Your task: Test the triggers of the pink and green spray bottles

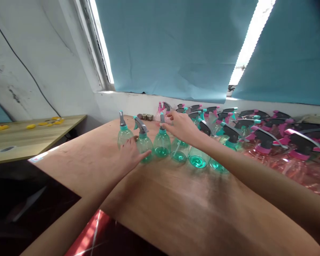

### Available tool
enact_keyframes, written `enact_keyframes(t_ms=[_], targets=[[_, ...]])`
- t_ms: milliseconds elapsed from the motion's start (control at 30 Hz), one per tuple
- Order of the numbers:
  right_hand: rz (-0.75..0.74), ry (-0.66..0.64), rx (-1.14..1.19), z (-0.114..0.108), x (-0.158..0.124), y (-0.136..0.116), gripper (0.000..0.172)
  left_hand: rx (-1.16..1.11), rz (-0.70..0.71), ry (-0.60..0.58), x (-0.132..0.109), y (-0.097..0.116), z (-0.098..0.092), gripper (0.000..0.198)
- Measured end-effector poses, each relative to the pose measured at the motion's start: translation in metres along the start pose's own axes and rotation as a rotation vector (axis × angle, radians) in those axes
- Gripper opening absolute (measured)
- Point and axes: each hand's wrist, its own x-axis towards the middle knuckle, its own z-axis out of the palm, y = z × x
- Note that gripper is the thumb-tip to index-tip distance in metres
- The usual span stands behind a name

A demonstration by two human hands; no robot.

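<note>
My left hand (130, 155) is against a clear green spray bottle (144, 145) with a grey and teal trigger head, its thumb across the front and its fingers at the left side. My right hand (181, 125) reaches in from the right, thumb and fingers curled about the trigger head of another green spray bottle (162, 144); part of that head is hidden by the fingers. Left of my left hand stands a third green spray bottle (124, 134), upright and partly covered by the hand. All three stand on the brown tabletop (160, 199).
More green bottles (197, 158) stand right of my hands, partly behind my right forearm. Several pink spray bottles (296, 163) crowd the right side. Small blocks (146, 117) lie by the wall. A second table (42, 135) with yellow pieces (52, 122) is at left.
</note>
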Motion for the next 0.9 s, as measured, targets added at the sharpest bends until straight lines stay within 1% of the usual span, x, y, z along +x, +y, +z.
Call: enact_keyframes(t_ms=[100, 233, 367, 467, 733, 900], targets=[[0.04, -0.038, -0.018, 0.009, 0.013, -0.001, 0.047, 0.092, -0.012, -0.037, 0.015, 0.003, -0.004, 0.063], [0.086, -0.062, -0.04, 0.021, 0.024, -0.005, 0.044, 0.202, -0.012, -0.084, 0.03, 0.007, -0.012, 0.058], [0.144, -0.064, -0.081, 0.034, 0.037, -0.01, 0.05, 0.269, -0.01, -0.11, 0.038, 0.008, -0.017, 0.06], [0.172, -0.08, -0.112, 0.042, 0.044, -0.011, 0.048, 0.3, -0.008, -0.113, 0.041, 0.006, -0.016, 0.061], [0.134, -0.112, -0.155, 0.045, 0.044, -0.008, 0.038, 0.317, 0.002, -0.086, 0.045, 0.001, -0.008, 0.061], [0.109, -0.124, -0.167, 0.045, 0.044, -0.007, 0.036, 0.288, 0.003, -0.068, 0.048, 0.0, -0.004, 0.063]])
